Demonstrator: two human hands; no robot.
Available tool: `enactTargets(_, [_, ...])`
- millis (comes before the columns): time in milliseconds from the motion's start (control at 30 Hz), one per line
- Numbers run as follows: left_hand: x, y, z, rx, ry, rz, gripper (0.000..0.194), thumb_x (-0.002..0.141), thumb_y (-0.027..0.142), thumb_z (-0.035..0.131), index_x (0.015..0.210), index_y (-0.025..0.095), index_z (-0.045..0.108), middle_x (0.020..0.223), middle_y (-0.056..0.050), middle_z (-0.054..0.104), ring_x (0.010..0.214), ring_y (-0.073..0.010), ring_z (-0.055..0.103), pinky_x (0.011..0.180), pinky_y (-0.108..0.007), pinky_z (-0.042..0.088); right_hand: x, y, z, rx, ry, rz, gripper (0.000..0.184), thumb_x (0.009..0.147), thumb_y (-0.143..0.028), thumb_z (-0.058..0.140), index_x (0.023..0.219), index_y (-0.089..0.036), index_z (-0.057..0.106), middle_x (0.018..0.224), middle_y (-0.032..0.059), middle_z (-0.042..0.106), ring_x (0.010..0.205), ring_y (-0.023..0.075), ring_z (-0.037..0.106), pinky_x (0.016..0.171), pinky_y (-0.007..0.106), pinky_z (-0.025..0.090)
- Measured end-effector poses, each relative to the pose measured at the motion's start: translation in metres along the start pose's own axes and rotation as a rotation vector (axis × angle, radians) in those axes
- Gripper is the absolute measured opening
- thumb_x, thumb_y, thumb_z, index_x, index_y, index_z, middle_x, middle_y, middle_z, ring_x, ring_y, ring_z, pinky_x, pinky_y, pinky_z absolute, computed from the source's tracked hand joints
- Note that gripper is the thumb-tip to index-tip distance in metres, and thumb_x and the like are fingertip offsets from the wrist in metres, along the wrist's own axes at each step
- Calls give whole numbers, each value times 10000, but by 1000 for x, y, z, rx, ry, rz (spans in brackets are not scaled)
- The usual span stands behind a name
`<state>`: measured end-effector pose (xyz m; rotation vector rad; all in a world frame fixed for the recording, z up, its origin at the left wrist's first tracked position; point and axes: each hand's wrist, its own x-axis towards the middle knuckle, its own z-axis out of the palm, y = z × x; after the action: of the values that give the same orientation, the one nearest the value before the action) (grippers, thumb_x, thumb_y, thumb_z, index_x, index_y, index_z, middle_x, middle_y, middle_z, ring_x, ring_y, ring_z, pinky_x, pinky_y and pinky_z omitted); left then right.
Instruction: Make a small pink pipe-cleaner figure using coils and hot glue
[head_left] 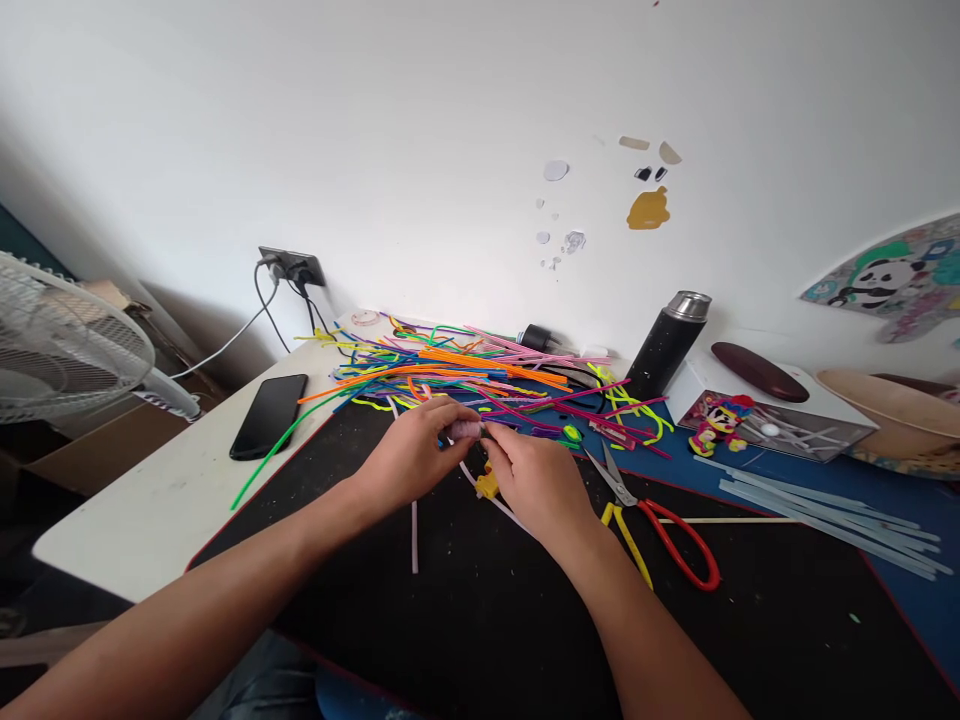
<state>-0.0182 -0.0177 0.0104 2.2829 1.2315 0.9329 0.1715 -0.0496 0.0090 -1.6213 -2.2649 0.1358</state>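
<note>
My left hand pinches a pale lilac pipe cleaner that is wound into a tight coil. At the coil's right end, the fingertips of my right hand are closed on it; exactly how they grip is partly hidden. A loose pale lilac length shows below my left hand. Just beneath the coil, beside my right hand, is a small yellow piece, partly covered by the hand. Red-handled scissors lie with blades apart to the right of my right hand.
Many coloured pipe cleaners are heaped behind my hands. A black phone lies at left. A dark thermos, a small figurine and pale blue glue sticks are at right. A black mat covers the table.
</note>
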Motion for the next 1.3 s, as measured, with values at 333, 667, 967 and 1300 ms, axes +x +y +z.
enactTargets(333, [2,-1,6,90,44,90,157,953,195,603,1033,186,737,992,-75,748,888,-212,710,803,-310,548,-1,-7,4,-76,-76,22,403,1103,-301,421,1424,-203,645,1012,100,826,851,251,783,685,292,462])
enactTargets(667, [15,0,23,242,93,204,152,996,175,569,1011,168,720,988,-93,735,894,-221,703,801,-333,562,0,-13,6,-138,-109,106,477,1087,-227,380,1503,-65,548,960,172,813,810,289,788,699,341,527])
enactTargets(967, [26,9,34,232,109,265,195,1008,177,558,1110,182,724,1018,-91,725,941,-227,690,827,-336,558,2,-11,-1,-168,-89,223,485,1065,-224,398,1492,-54,550,843,167,795,793,318,793,713,367,553])
enactTargets(1300, [19,-1,29,-131,155,48,152,928,212,670,1054,216,755,1006,-49,718,922,-191,676,823,-299,545,0,-13,-2,-116,-87,193,543,1063,-259,396,1577,-103,478,830,141,798,769,289,777,739,345,533])
